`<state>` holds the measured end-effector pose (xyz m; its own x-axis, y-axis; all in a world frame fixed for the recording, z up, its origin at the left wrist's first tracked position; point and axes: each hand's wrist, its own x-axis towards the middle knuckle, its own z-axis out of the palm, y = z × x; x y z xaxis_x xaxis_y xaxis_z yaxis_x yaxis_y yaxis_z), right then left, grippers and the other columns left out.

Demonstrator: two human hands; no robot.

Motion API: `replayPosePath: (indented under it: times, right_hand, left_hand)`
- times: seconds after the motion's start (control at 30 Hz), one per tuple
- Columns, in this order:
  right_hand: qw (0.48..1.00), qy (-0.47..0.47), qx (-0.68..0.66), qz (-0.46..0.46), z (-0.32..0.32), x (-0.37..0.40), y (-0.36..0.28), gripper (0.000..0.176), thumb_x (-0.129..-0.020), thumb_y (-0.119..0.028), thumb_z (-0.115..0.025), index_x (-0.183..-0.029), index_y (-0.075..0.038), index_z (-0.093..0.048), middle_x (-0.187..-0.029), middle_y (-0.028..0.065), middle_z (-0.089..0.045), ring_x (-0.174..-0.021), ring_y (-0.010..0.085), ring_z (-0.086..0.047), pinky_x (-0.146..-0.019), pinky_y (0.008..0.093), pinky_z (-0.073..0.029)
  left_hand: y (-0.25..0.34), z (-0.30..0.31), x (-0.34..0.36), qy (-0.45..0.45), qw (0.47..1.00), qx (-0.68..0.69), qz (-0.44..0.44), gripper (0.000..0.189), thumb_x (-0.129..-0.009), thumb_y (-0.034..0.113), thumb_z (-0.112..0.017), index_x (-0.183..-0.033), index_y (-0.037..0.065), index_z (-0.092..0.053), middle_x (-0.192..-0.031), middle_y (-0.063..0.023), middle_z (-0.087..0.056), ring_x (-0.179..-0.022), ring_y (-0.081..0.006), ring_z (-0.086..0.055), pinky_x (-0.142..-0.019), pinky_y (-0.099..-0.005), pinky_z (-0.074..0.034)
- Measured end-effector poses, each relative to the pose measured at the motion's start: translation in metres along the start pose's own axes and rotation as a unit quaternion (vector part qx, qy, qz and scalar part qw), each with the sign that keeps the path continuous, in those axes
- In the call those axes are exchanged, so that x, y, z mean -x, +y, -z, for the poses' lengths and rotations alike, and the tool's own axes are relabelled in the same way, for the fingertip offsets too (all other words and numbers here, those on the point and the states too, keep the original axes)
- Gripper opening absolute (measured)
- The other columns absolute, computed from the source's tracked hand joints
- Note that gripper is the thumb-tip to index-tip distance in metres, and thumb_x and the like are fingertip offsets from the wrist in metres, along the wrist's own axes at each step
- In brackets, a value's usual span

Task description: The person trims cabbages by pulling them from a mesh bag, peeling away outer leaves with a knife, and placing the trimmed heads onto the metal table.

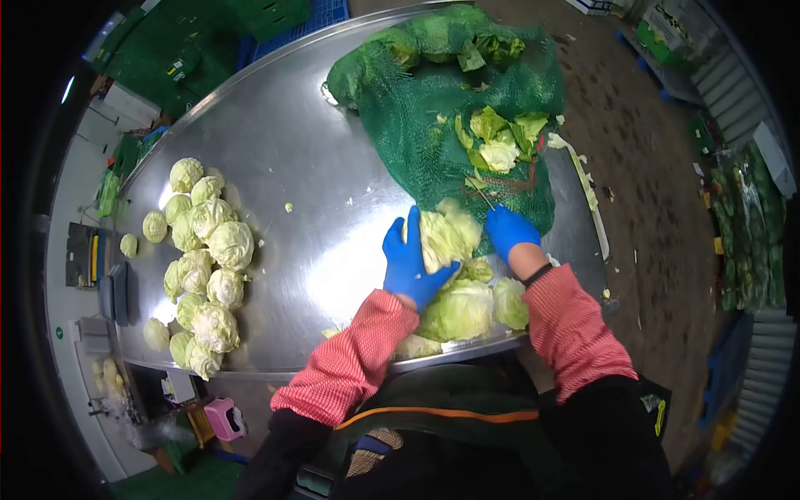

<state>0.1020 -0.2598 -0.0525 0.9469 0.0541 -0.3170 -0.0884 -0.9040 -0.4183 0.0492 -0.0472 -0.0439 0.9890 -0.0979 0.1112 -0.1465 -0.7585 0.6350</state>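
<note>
My left hand point(414, 260), in a blue glove, rests with fingers spread against the left side of a pale green lettuce head point(446, 240). To the right of that head is my right hand point(510, 231), also gloved in blue, its fingers closed around a knife point(481, 194) whose thin blade points up and left. Loose outer leaves point(458, 310) lie below the head, near the table's front edge. Beyond my hands a green mesh bag point(408, 129) is spread out, with torn leaves point(497, 142) on top.
Several trimmed lettuce heads point(231, 245) are grouped on the left of the metal table point(292, 167). Leaf scraps point(589, 196) lie along its right edge. Green crates point(187, 62) stand behind at the back left. A pink stool point(225, 418) is on the floor below left.
</note>
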Motion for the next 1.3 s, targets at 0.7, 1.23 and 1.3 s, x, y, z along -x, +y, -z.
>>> replayPosePath:
  times: [0.7, 1.23, 1.3]
  right_hand:
    - [0.985, 0.052, 0.009, 0.165, 0.032, 0.044, -0.077, 0.064, -0.083, -0.051, -0.062, -0.134, -0.014, -0.048, -0.126, 0.0176, -0.056, -0.101, 0.0350, -0.062, -0.087, 0.0439, -0.050]
    - [0.967, -0.071, -0.245, -0.019, -0.049, 0.077, -0.055, 0.052, -0.092, -0.047, -0.051, -0.123, -0.006, -0.055, -0.102, 0.0182, -0.066, -0.080, 0.0315, -0.065, -0.073, 0.0394, -0.052]
    - [0.981, 0.110, -0.098, 0.127, -0.066, 0.072, -0.032, 0.047, -0.095, -0.044, -0.045, -0.124, -0.007, -0.056, -0.105, 0.0184, -0.065, -0.080, 0.0335, -0.065, -0.071, 0.0405, -0.053]
  left_hand:
    - [-0.068, 0.064, 0.023, -0.202, 0.958, 0.152, -0.135, 0.114, -0.066, 0.018, -0.086, -0.153, 0.017, -0.012, -0.154, -0.0163, -0.021, -0.142, -0.0317, -0.023, -0.115, -0.0419, -0.024]
    - [-0.044, 0.041, 0.041, -0.019, 0.993, 0.117, 0.014, 0.111, -0.061, 0.036, -0.088, -0.146, 0.002, -0.025, -0.131, -0.0222, -0.041, -0.121, -0.0338, -0.047, -0.103, -0.0417, -0.041]
    - [-0.045, 0.031, 0.032, -0.004, 0.992, 0.123, 0.035, 0.108, -0.058, 0.040, -0.087, -0.143, 0.004, -0.030, -0.125, -0.0236, -0.044, -0.117, -0.0383, -0.048, -0.100, -0.0444, -0.042]
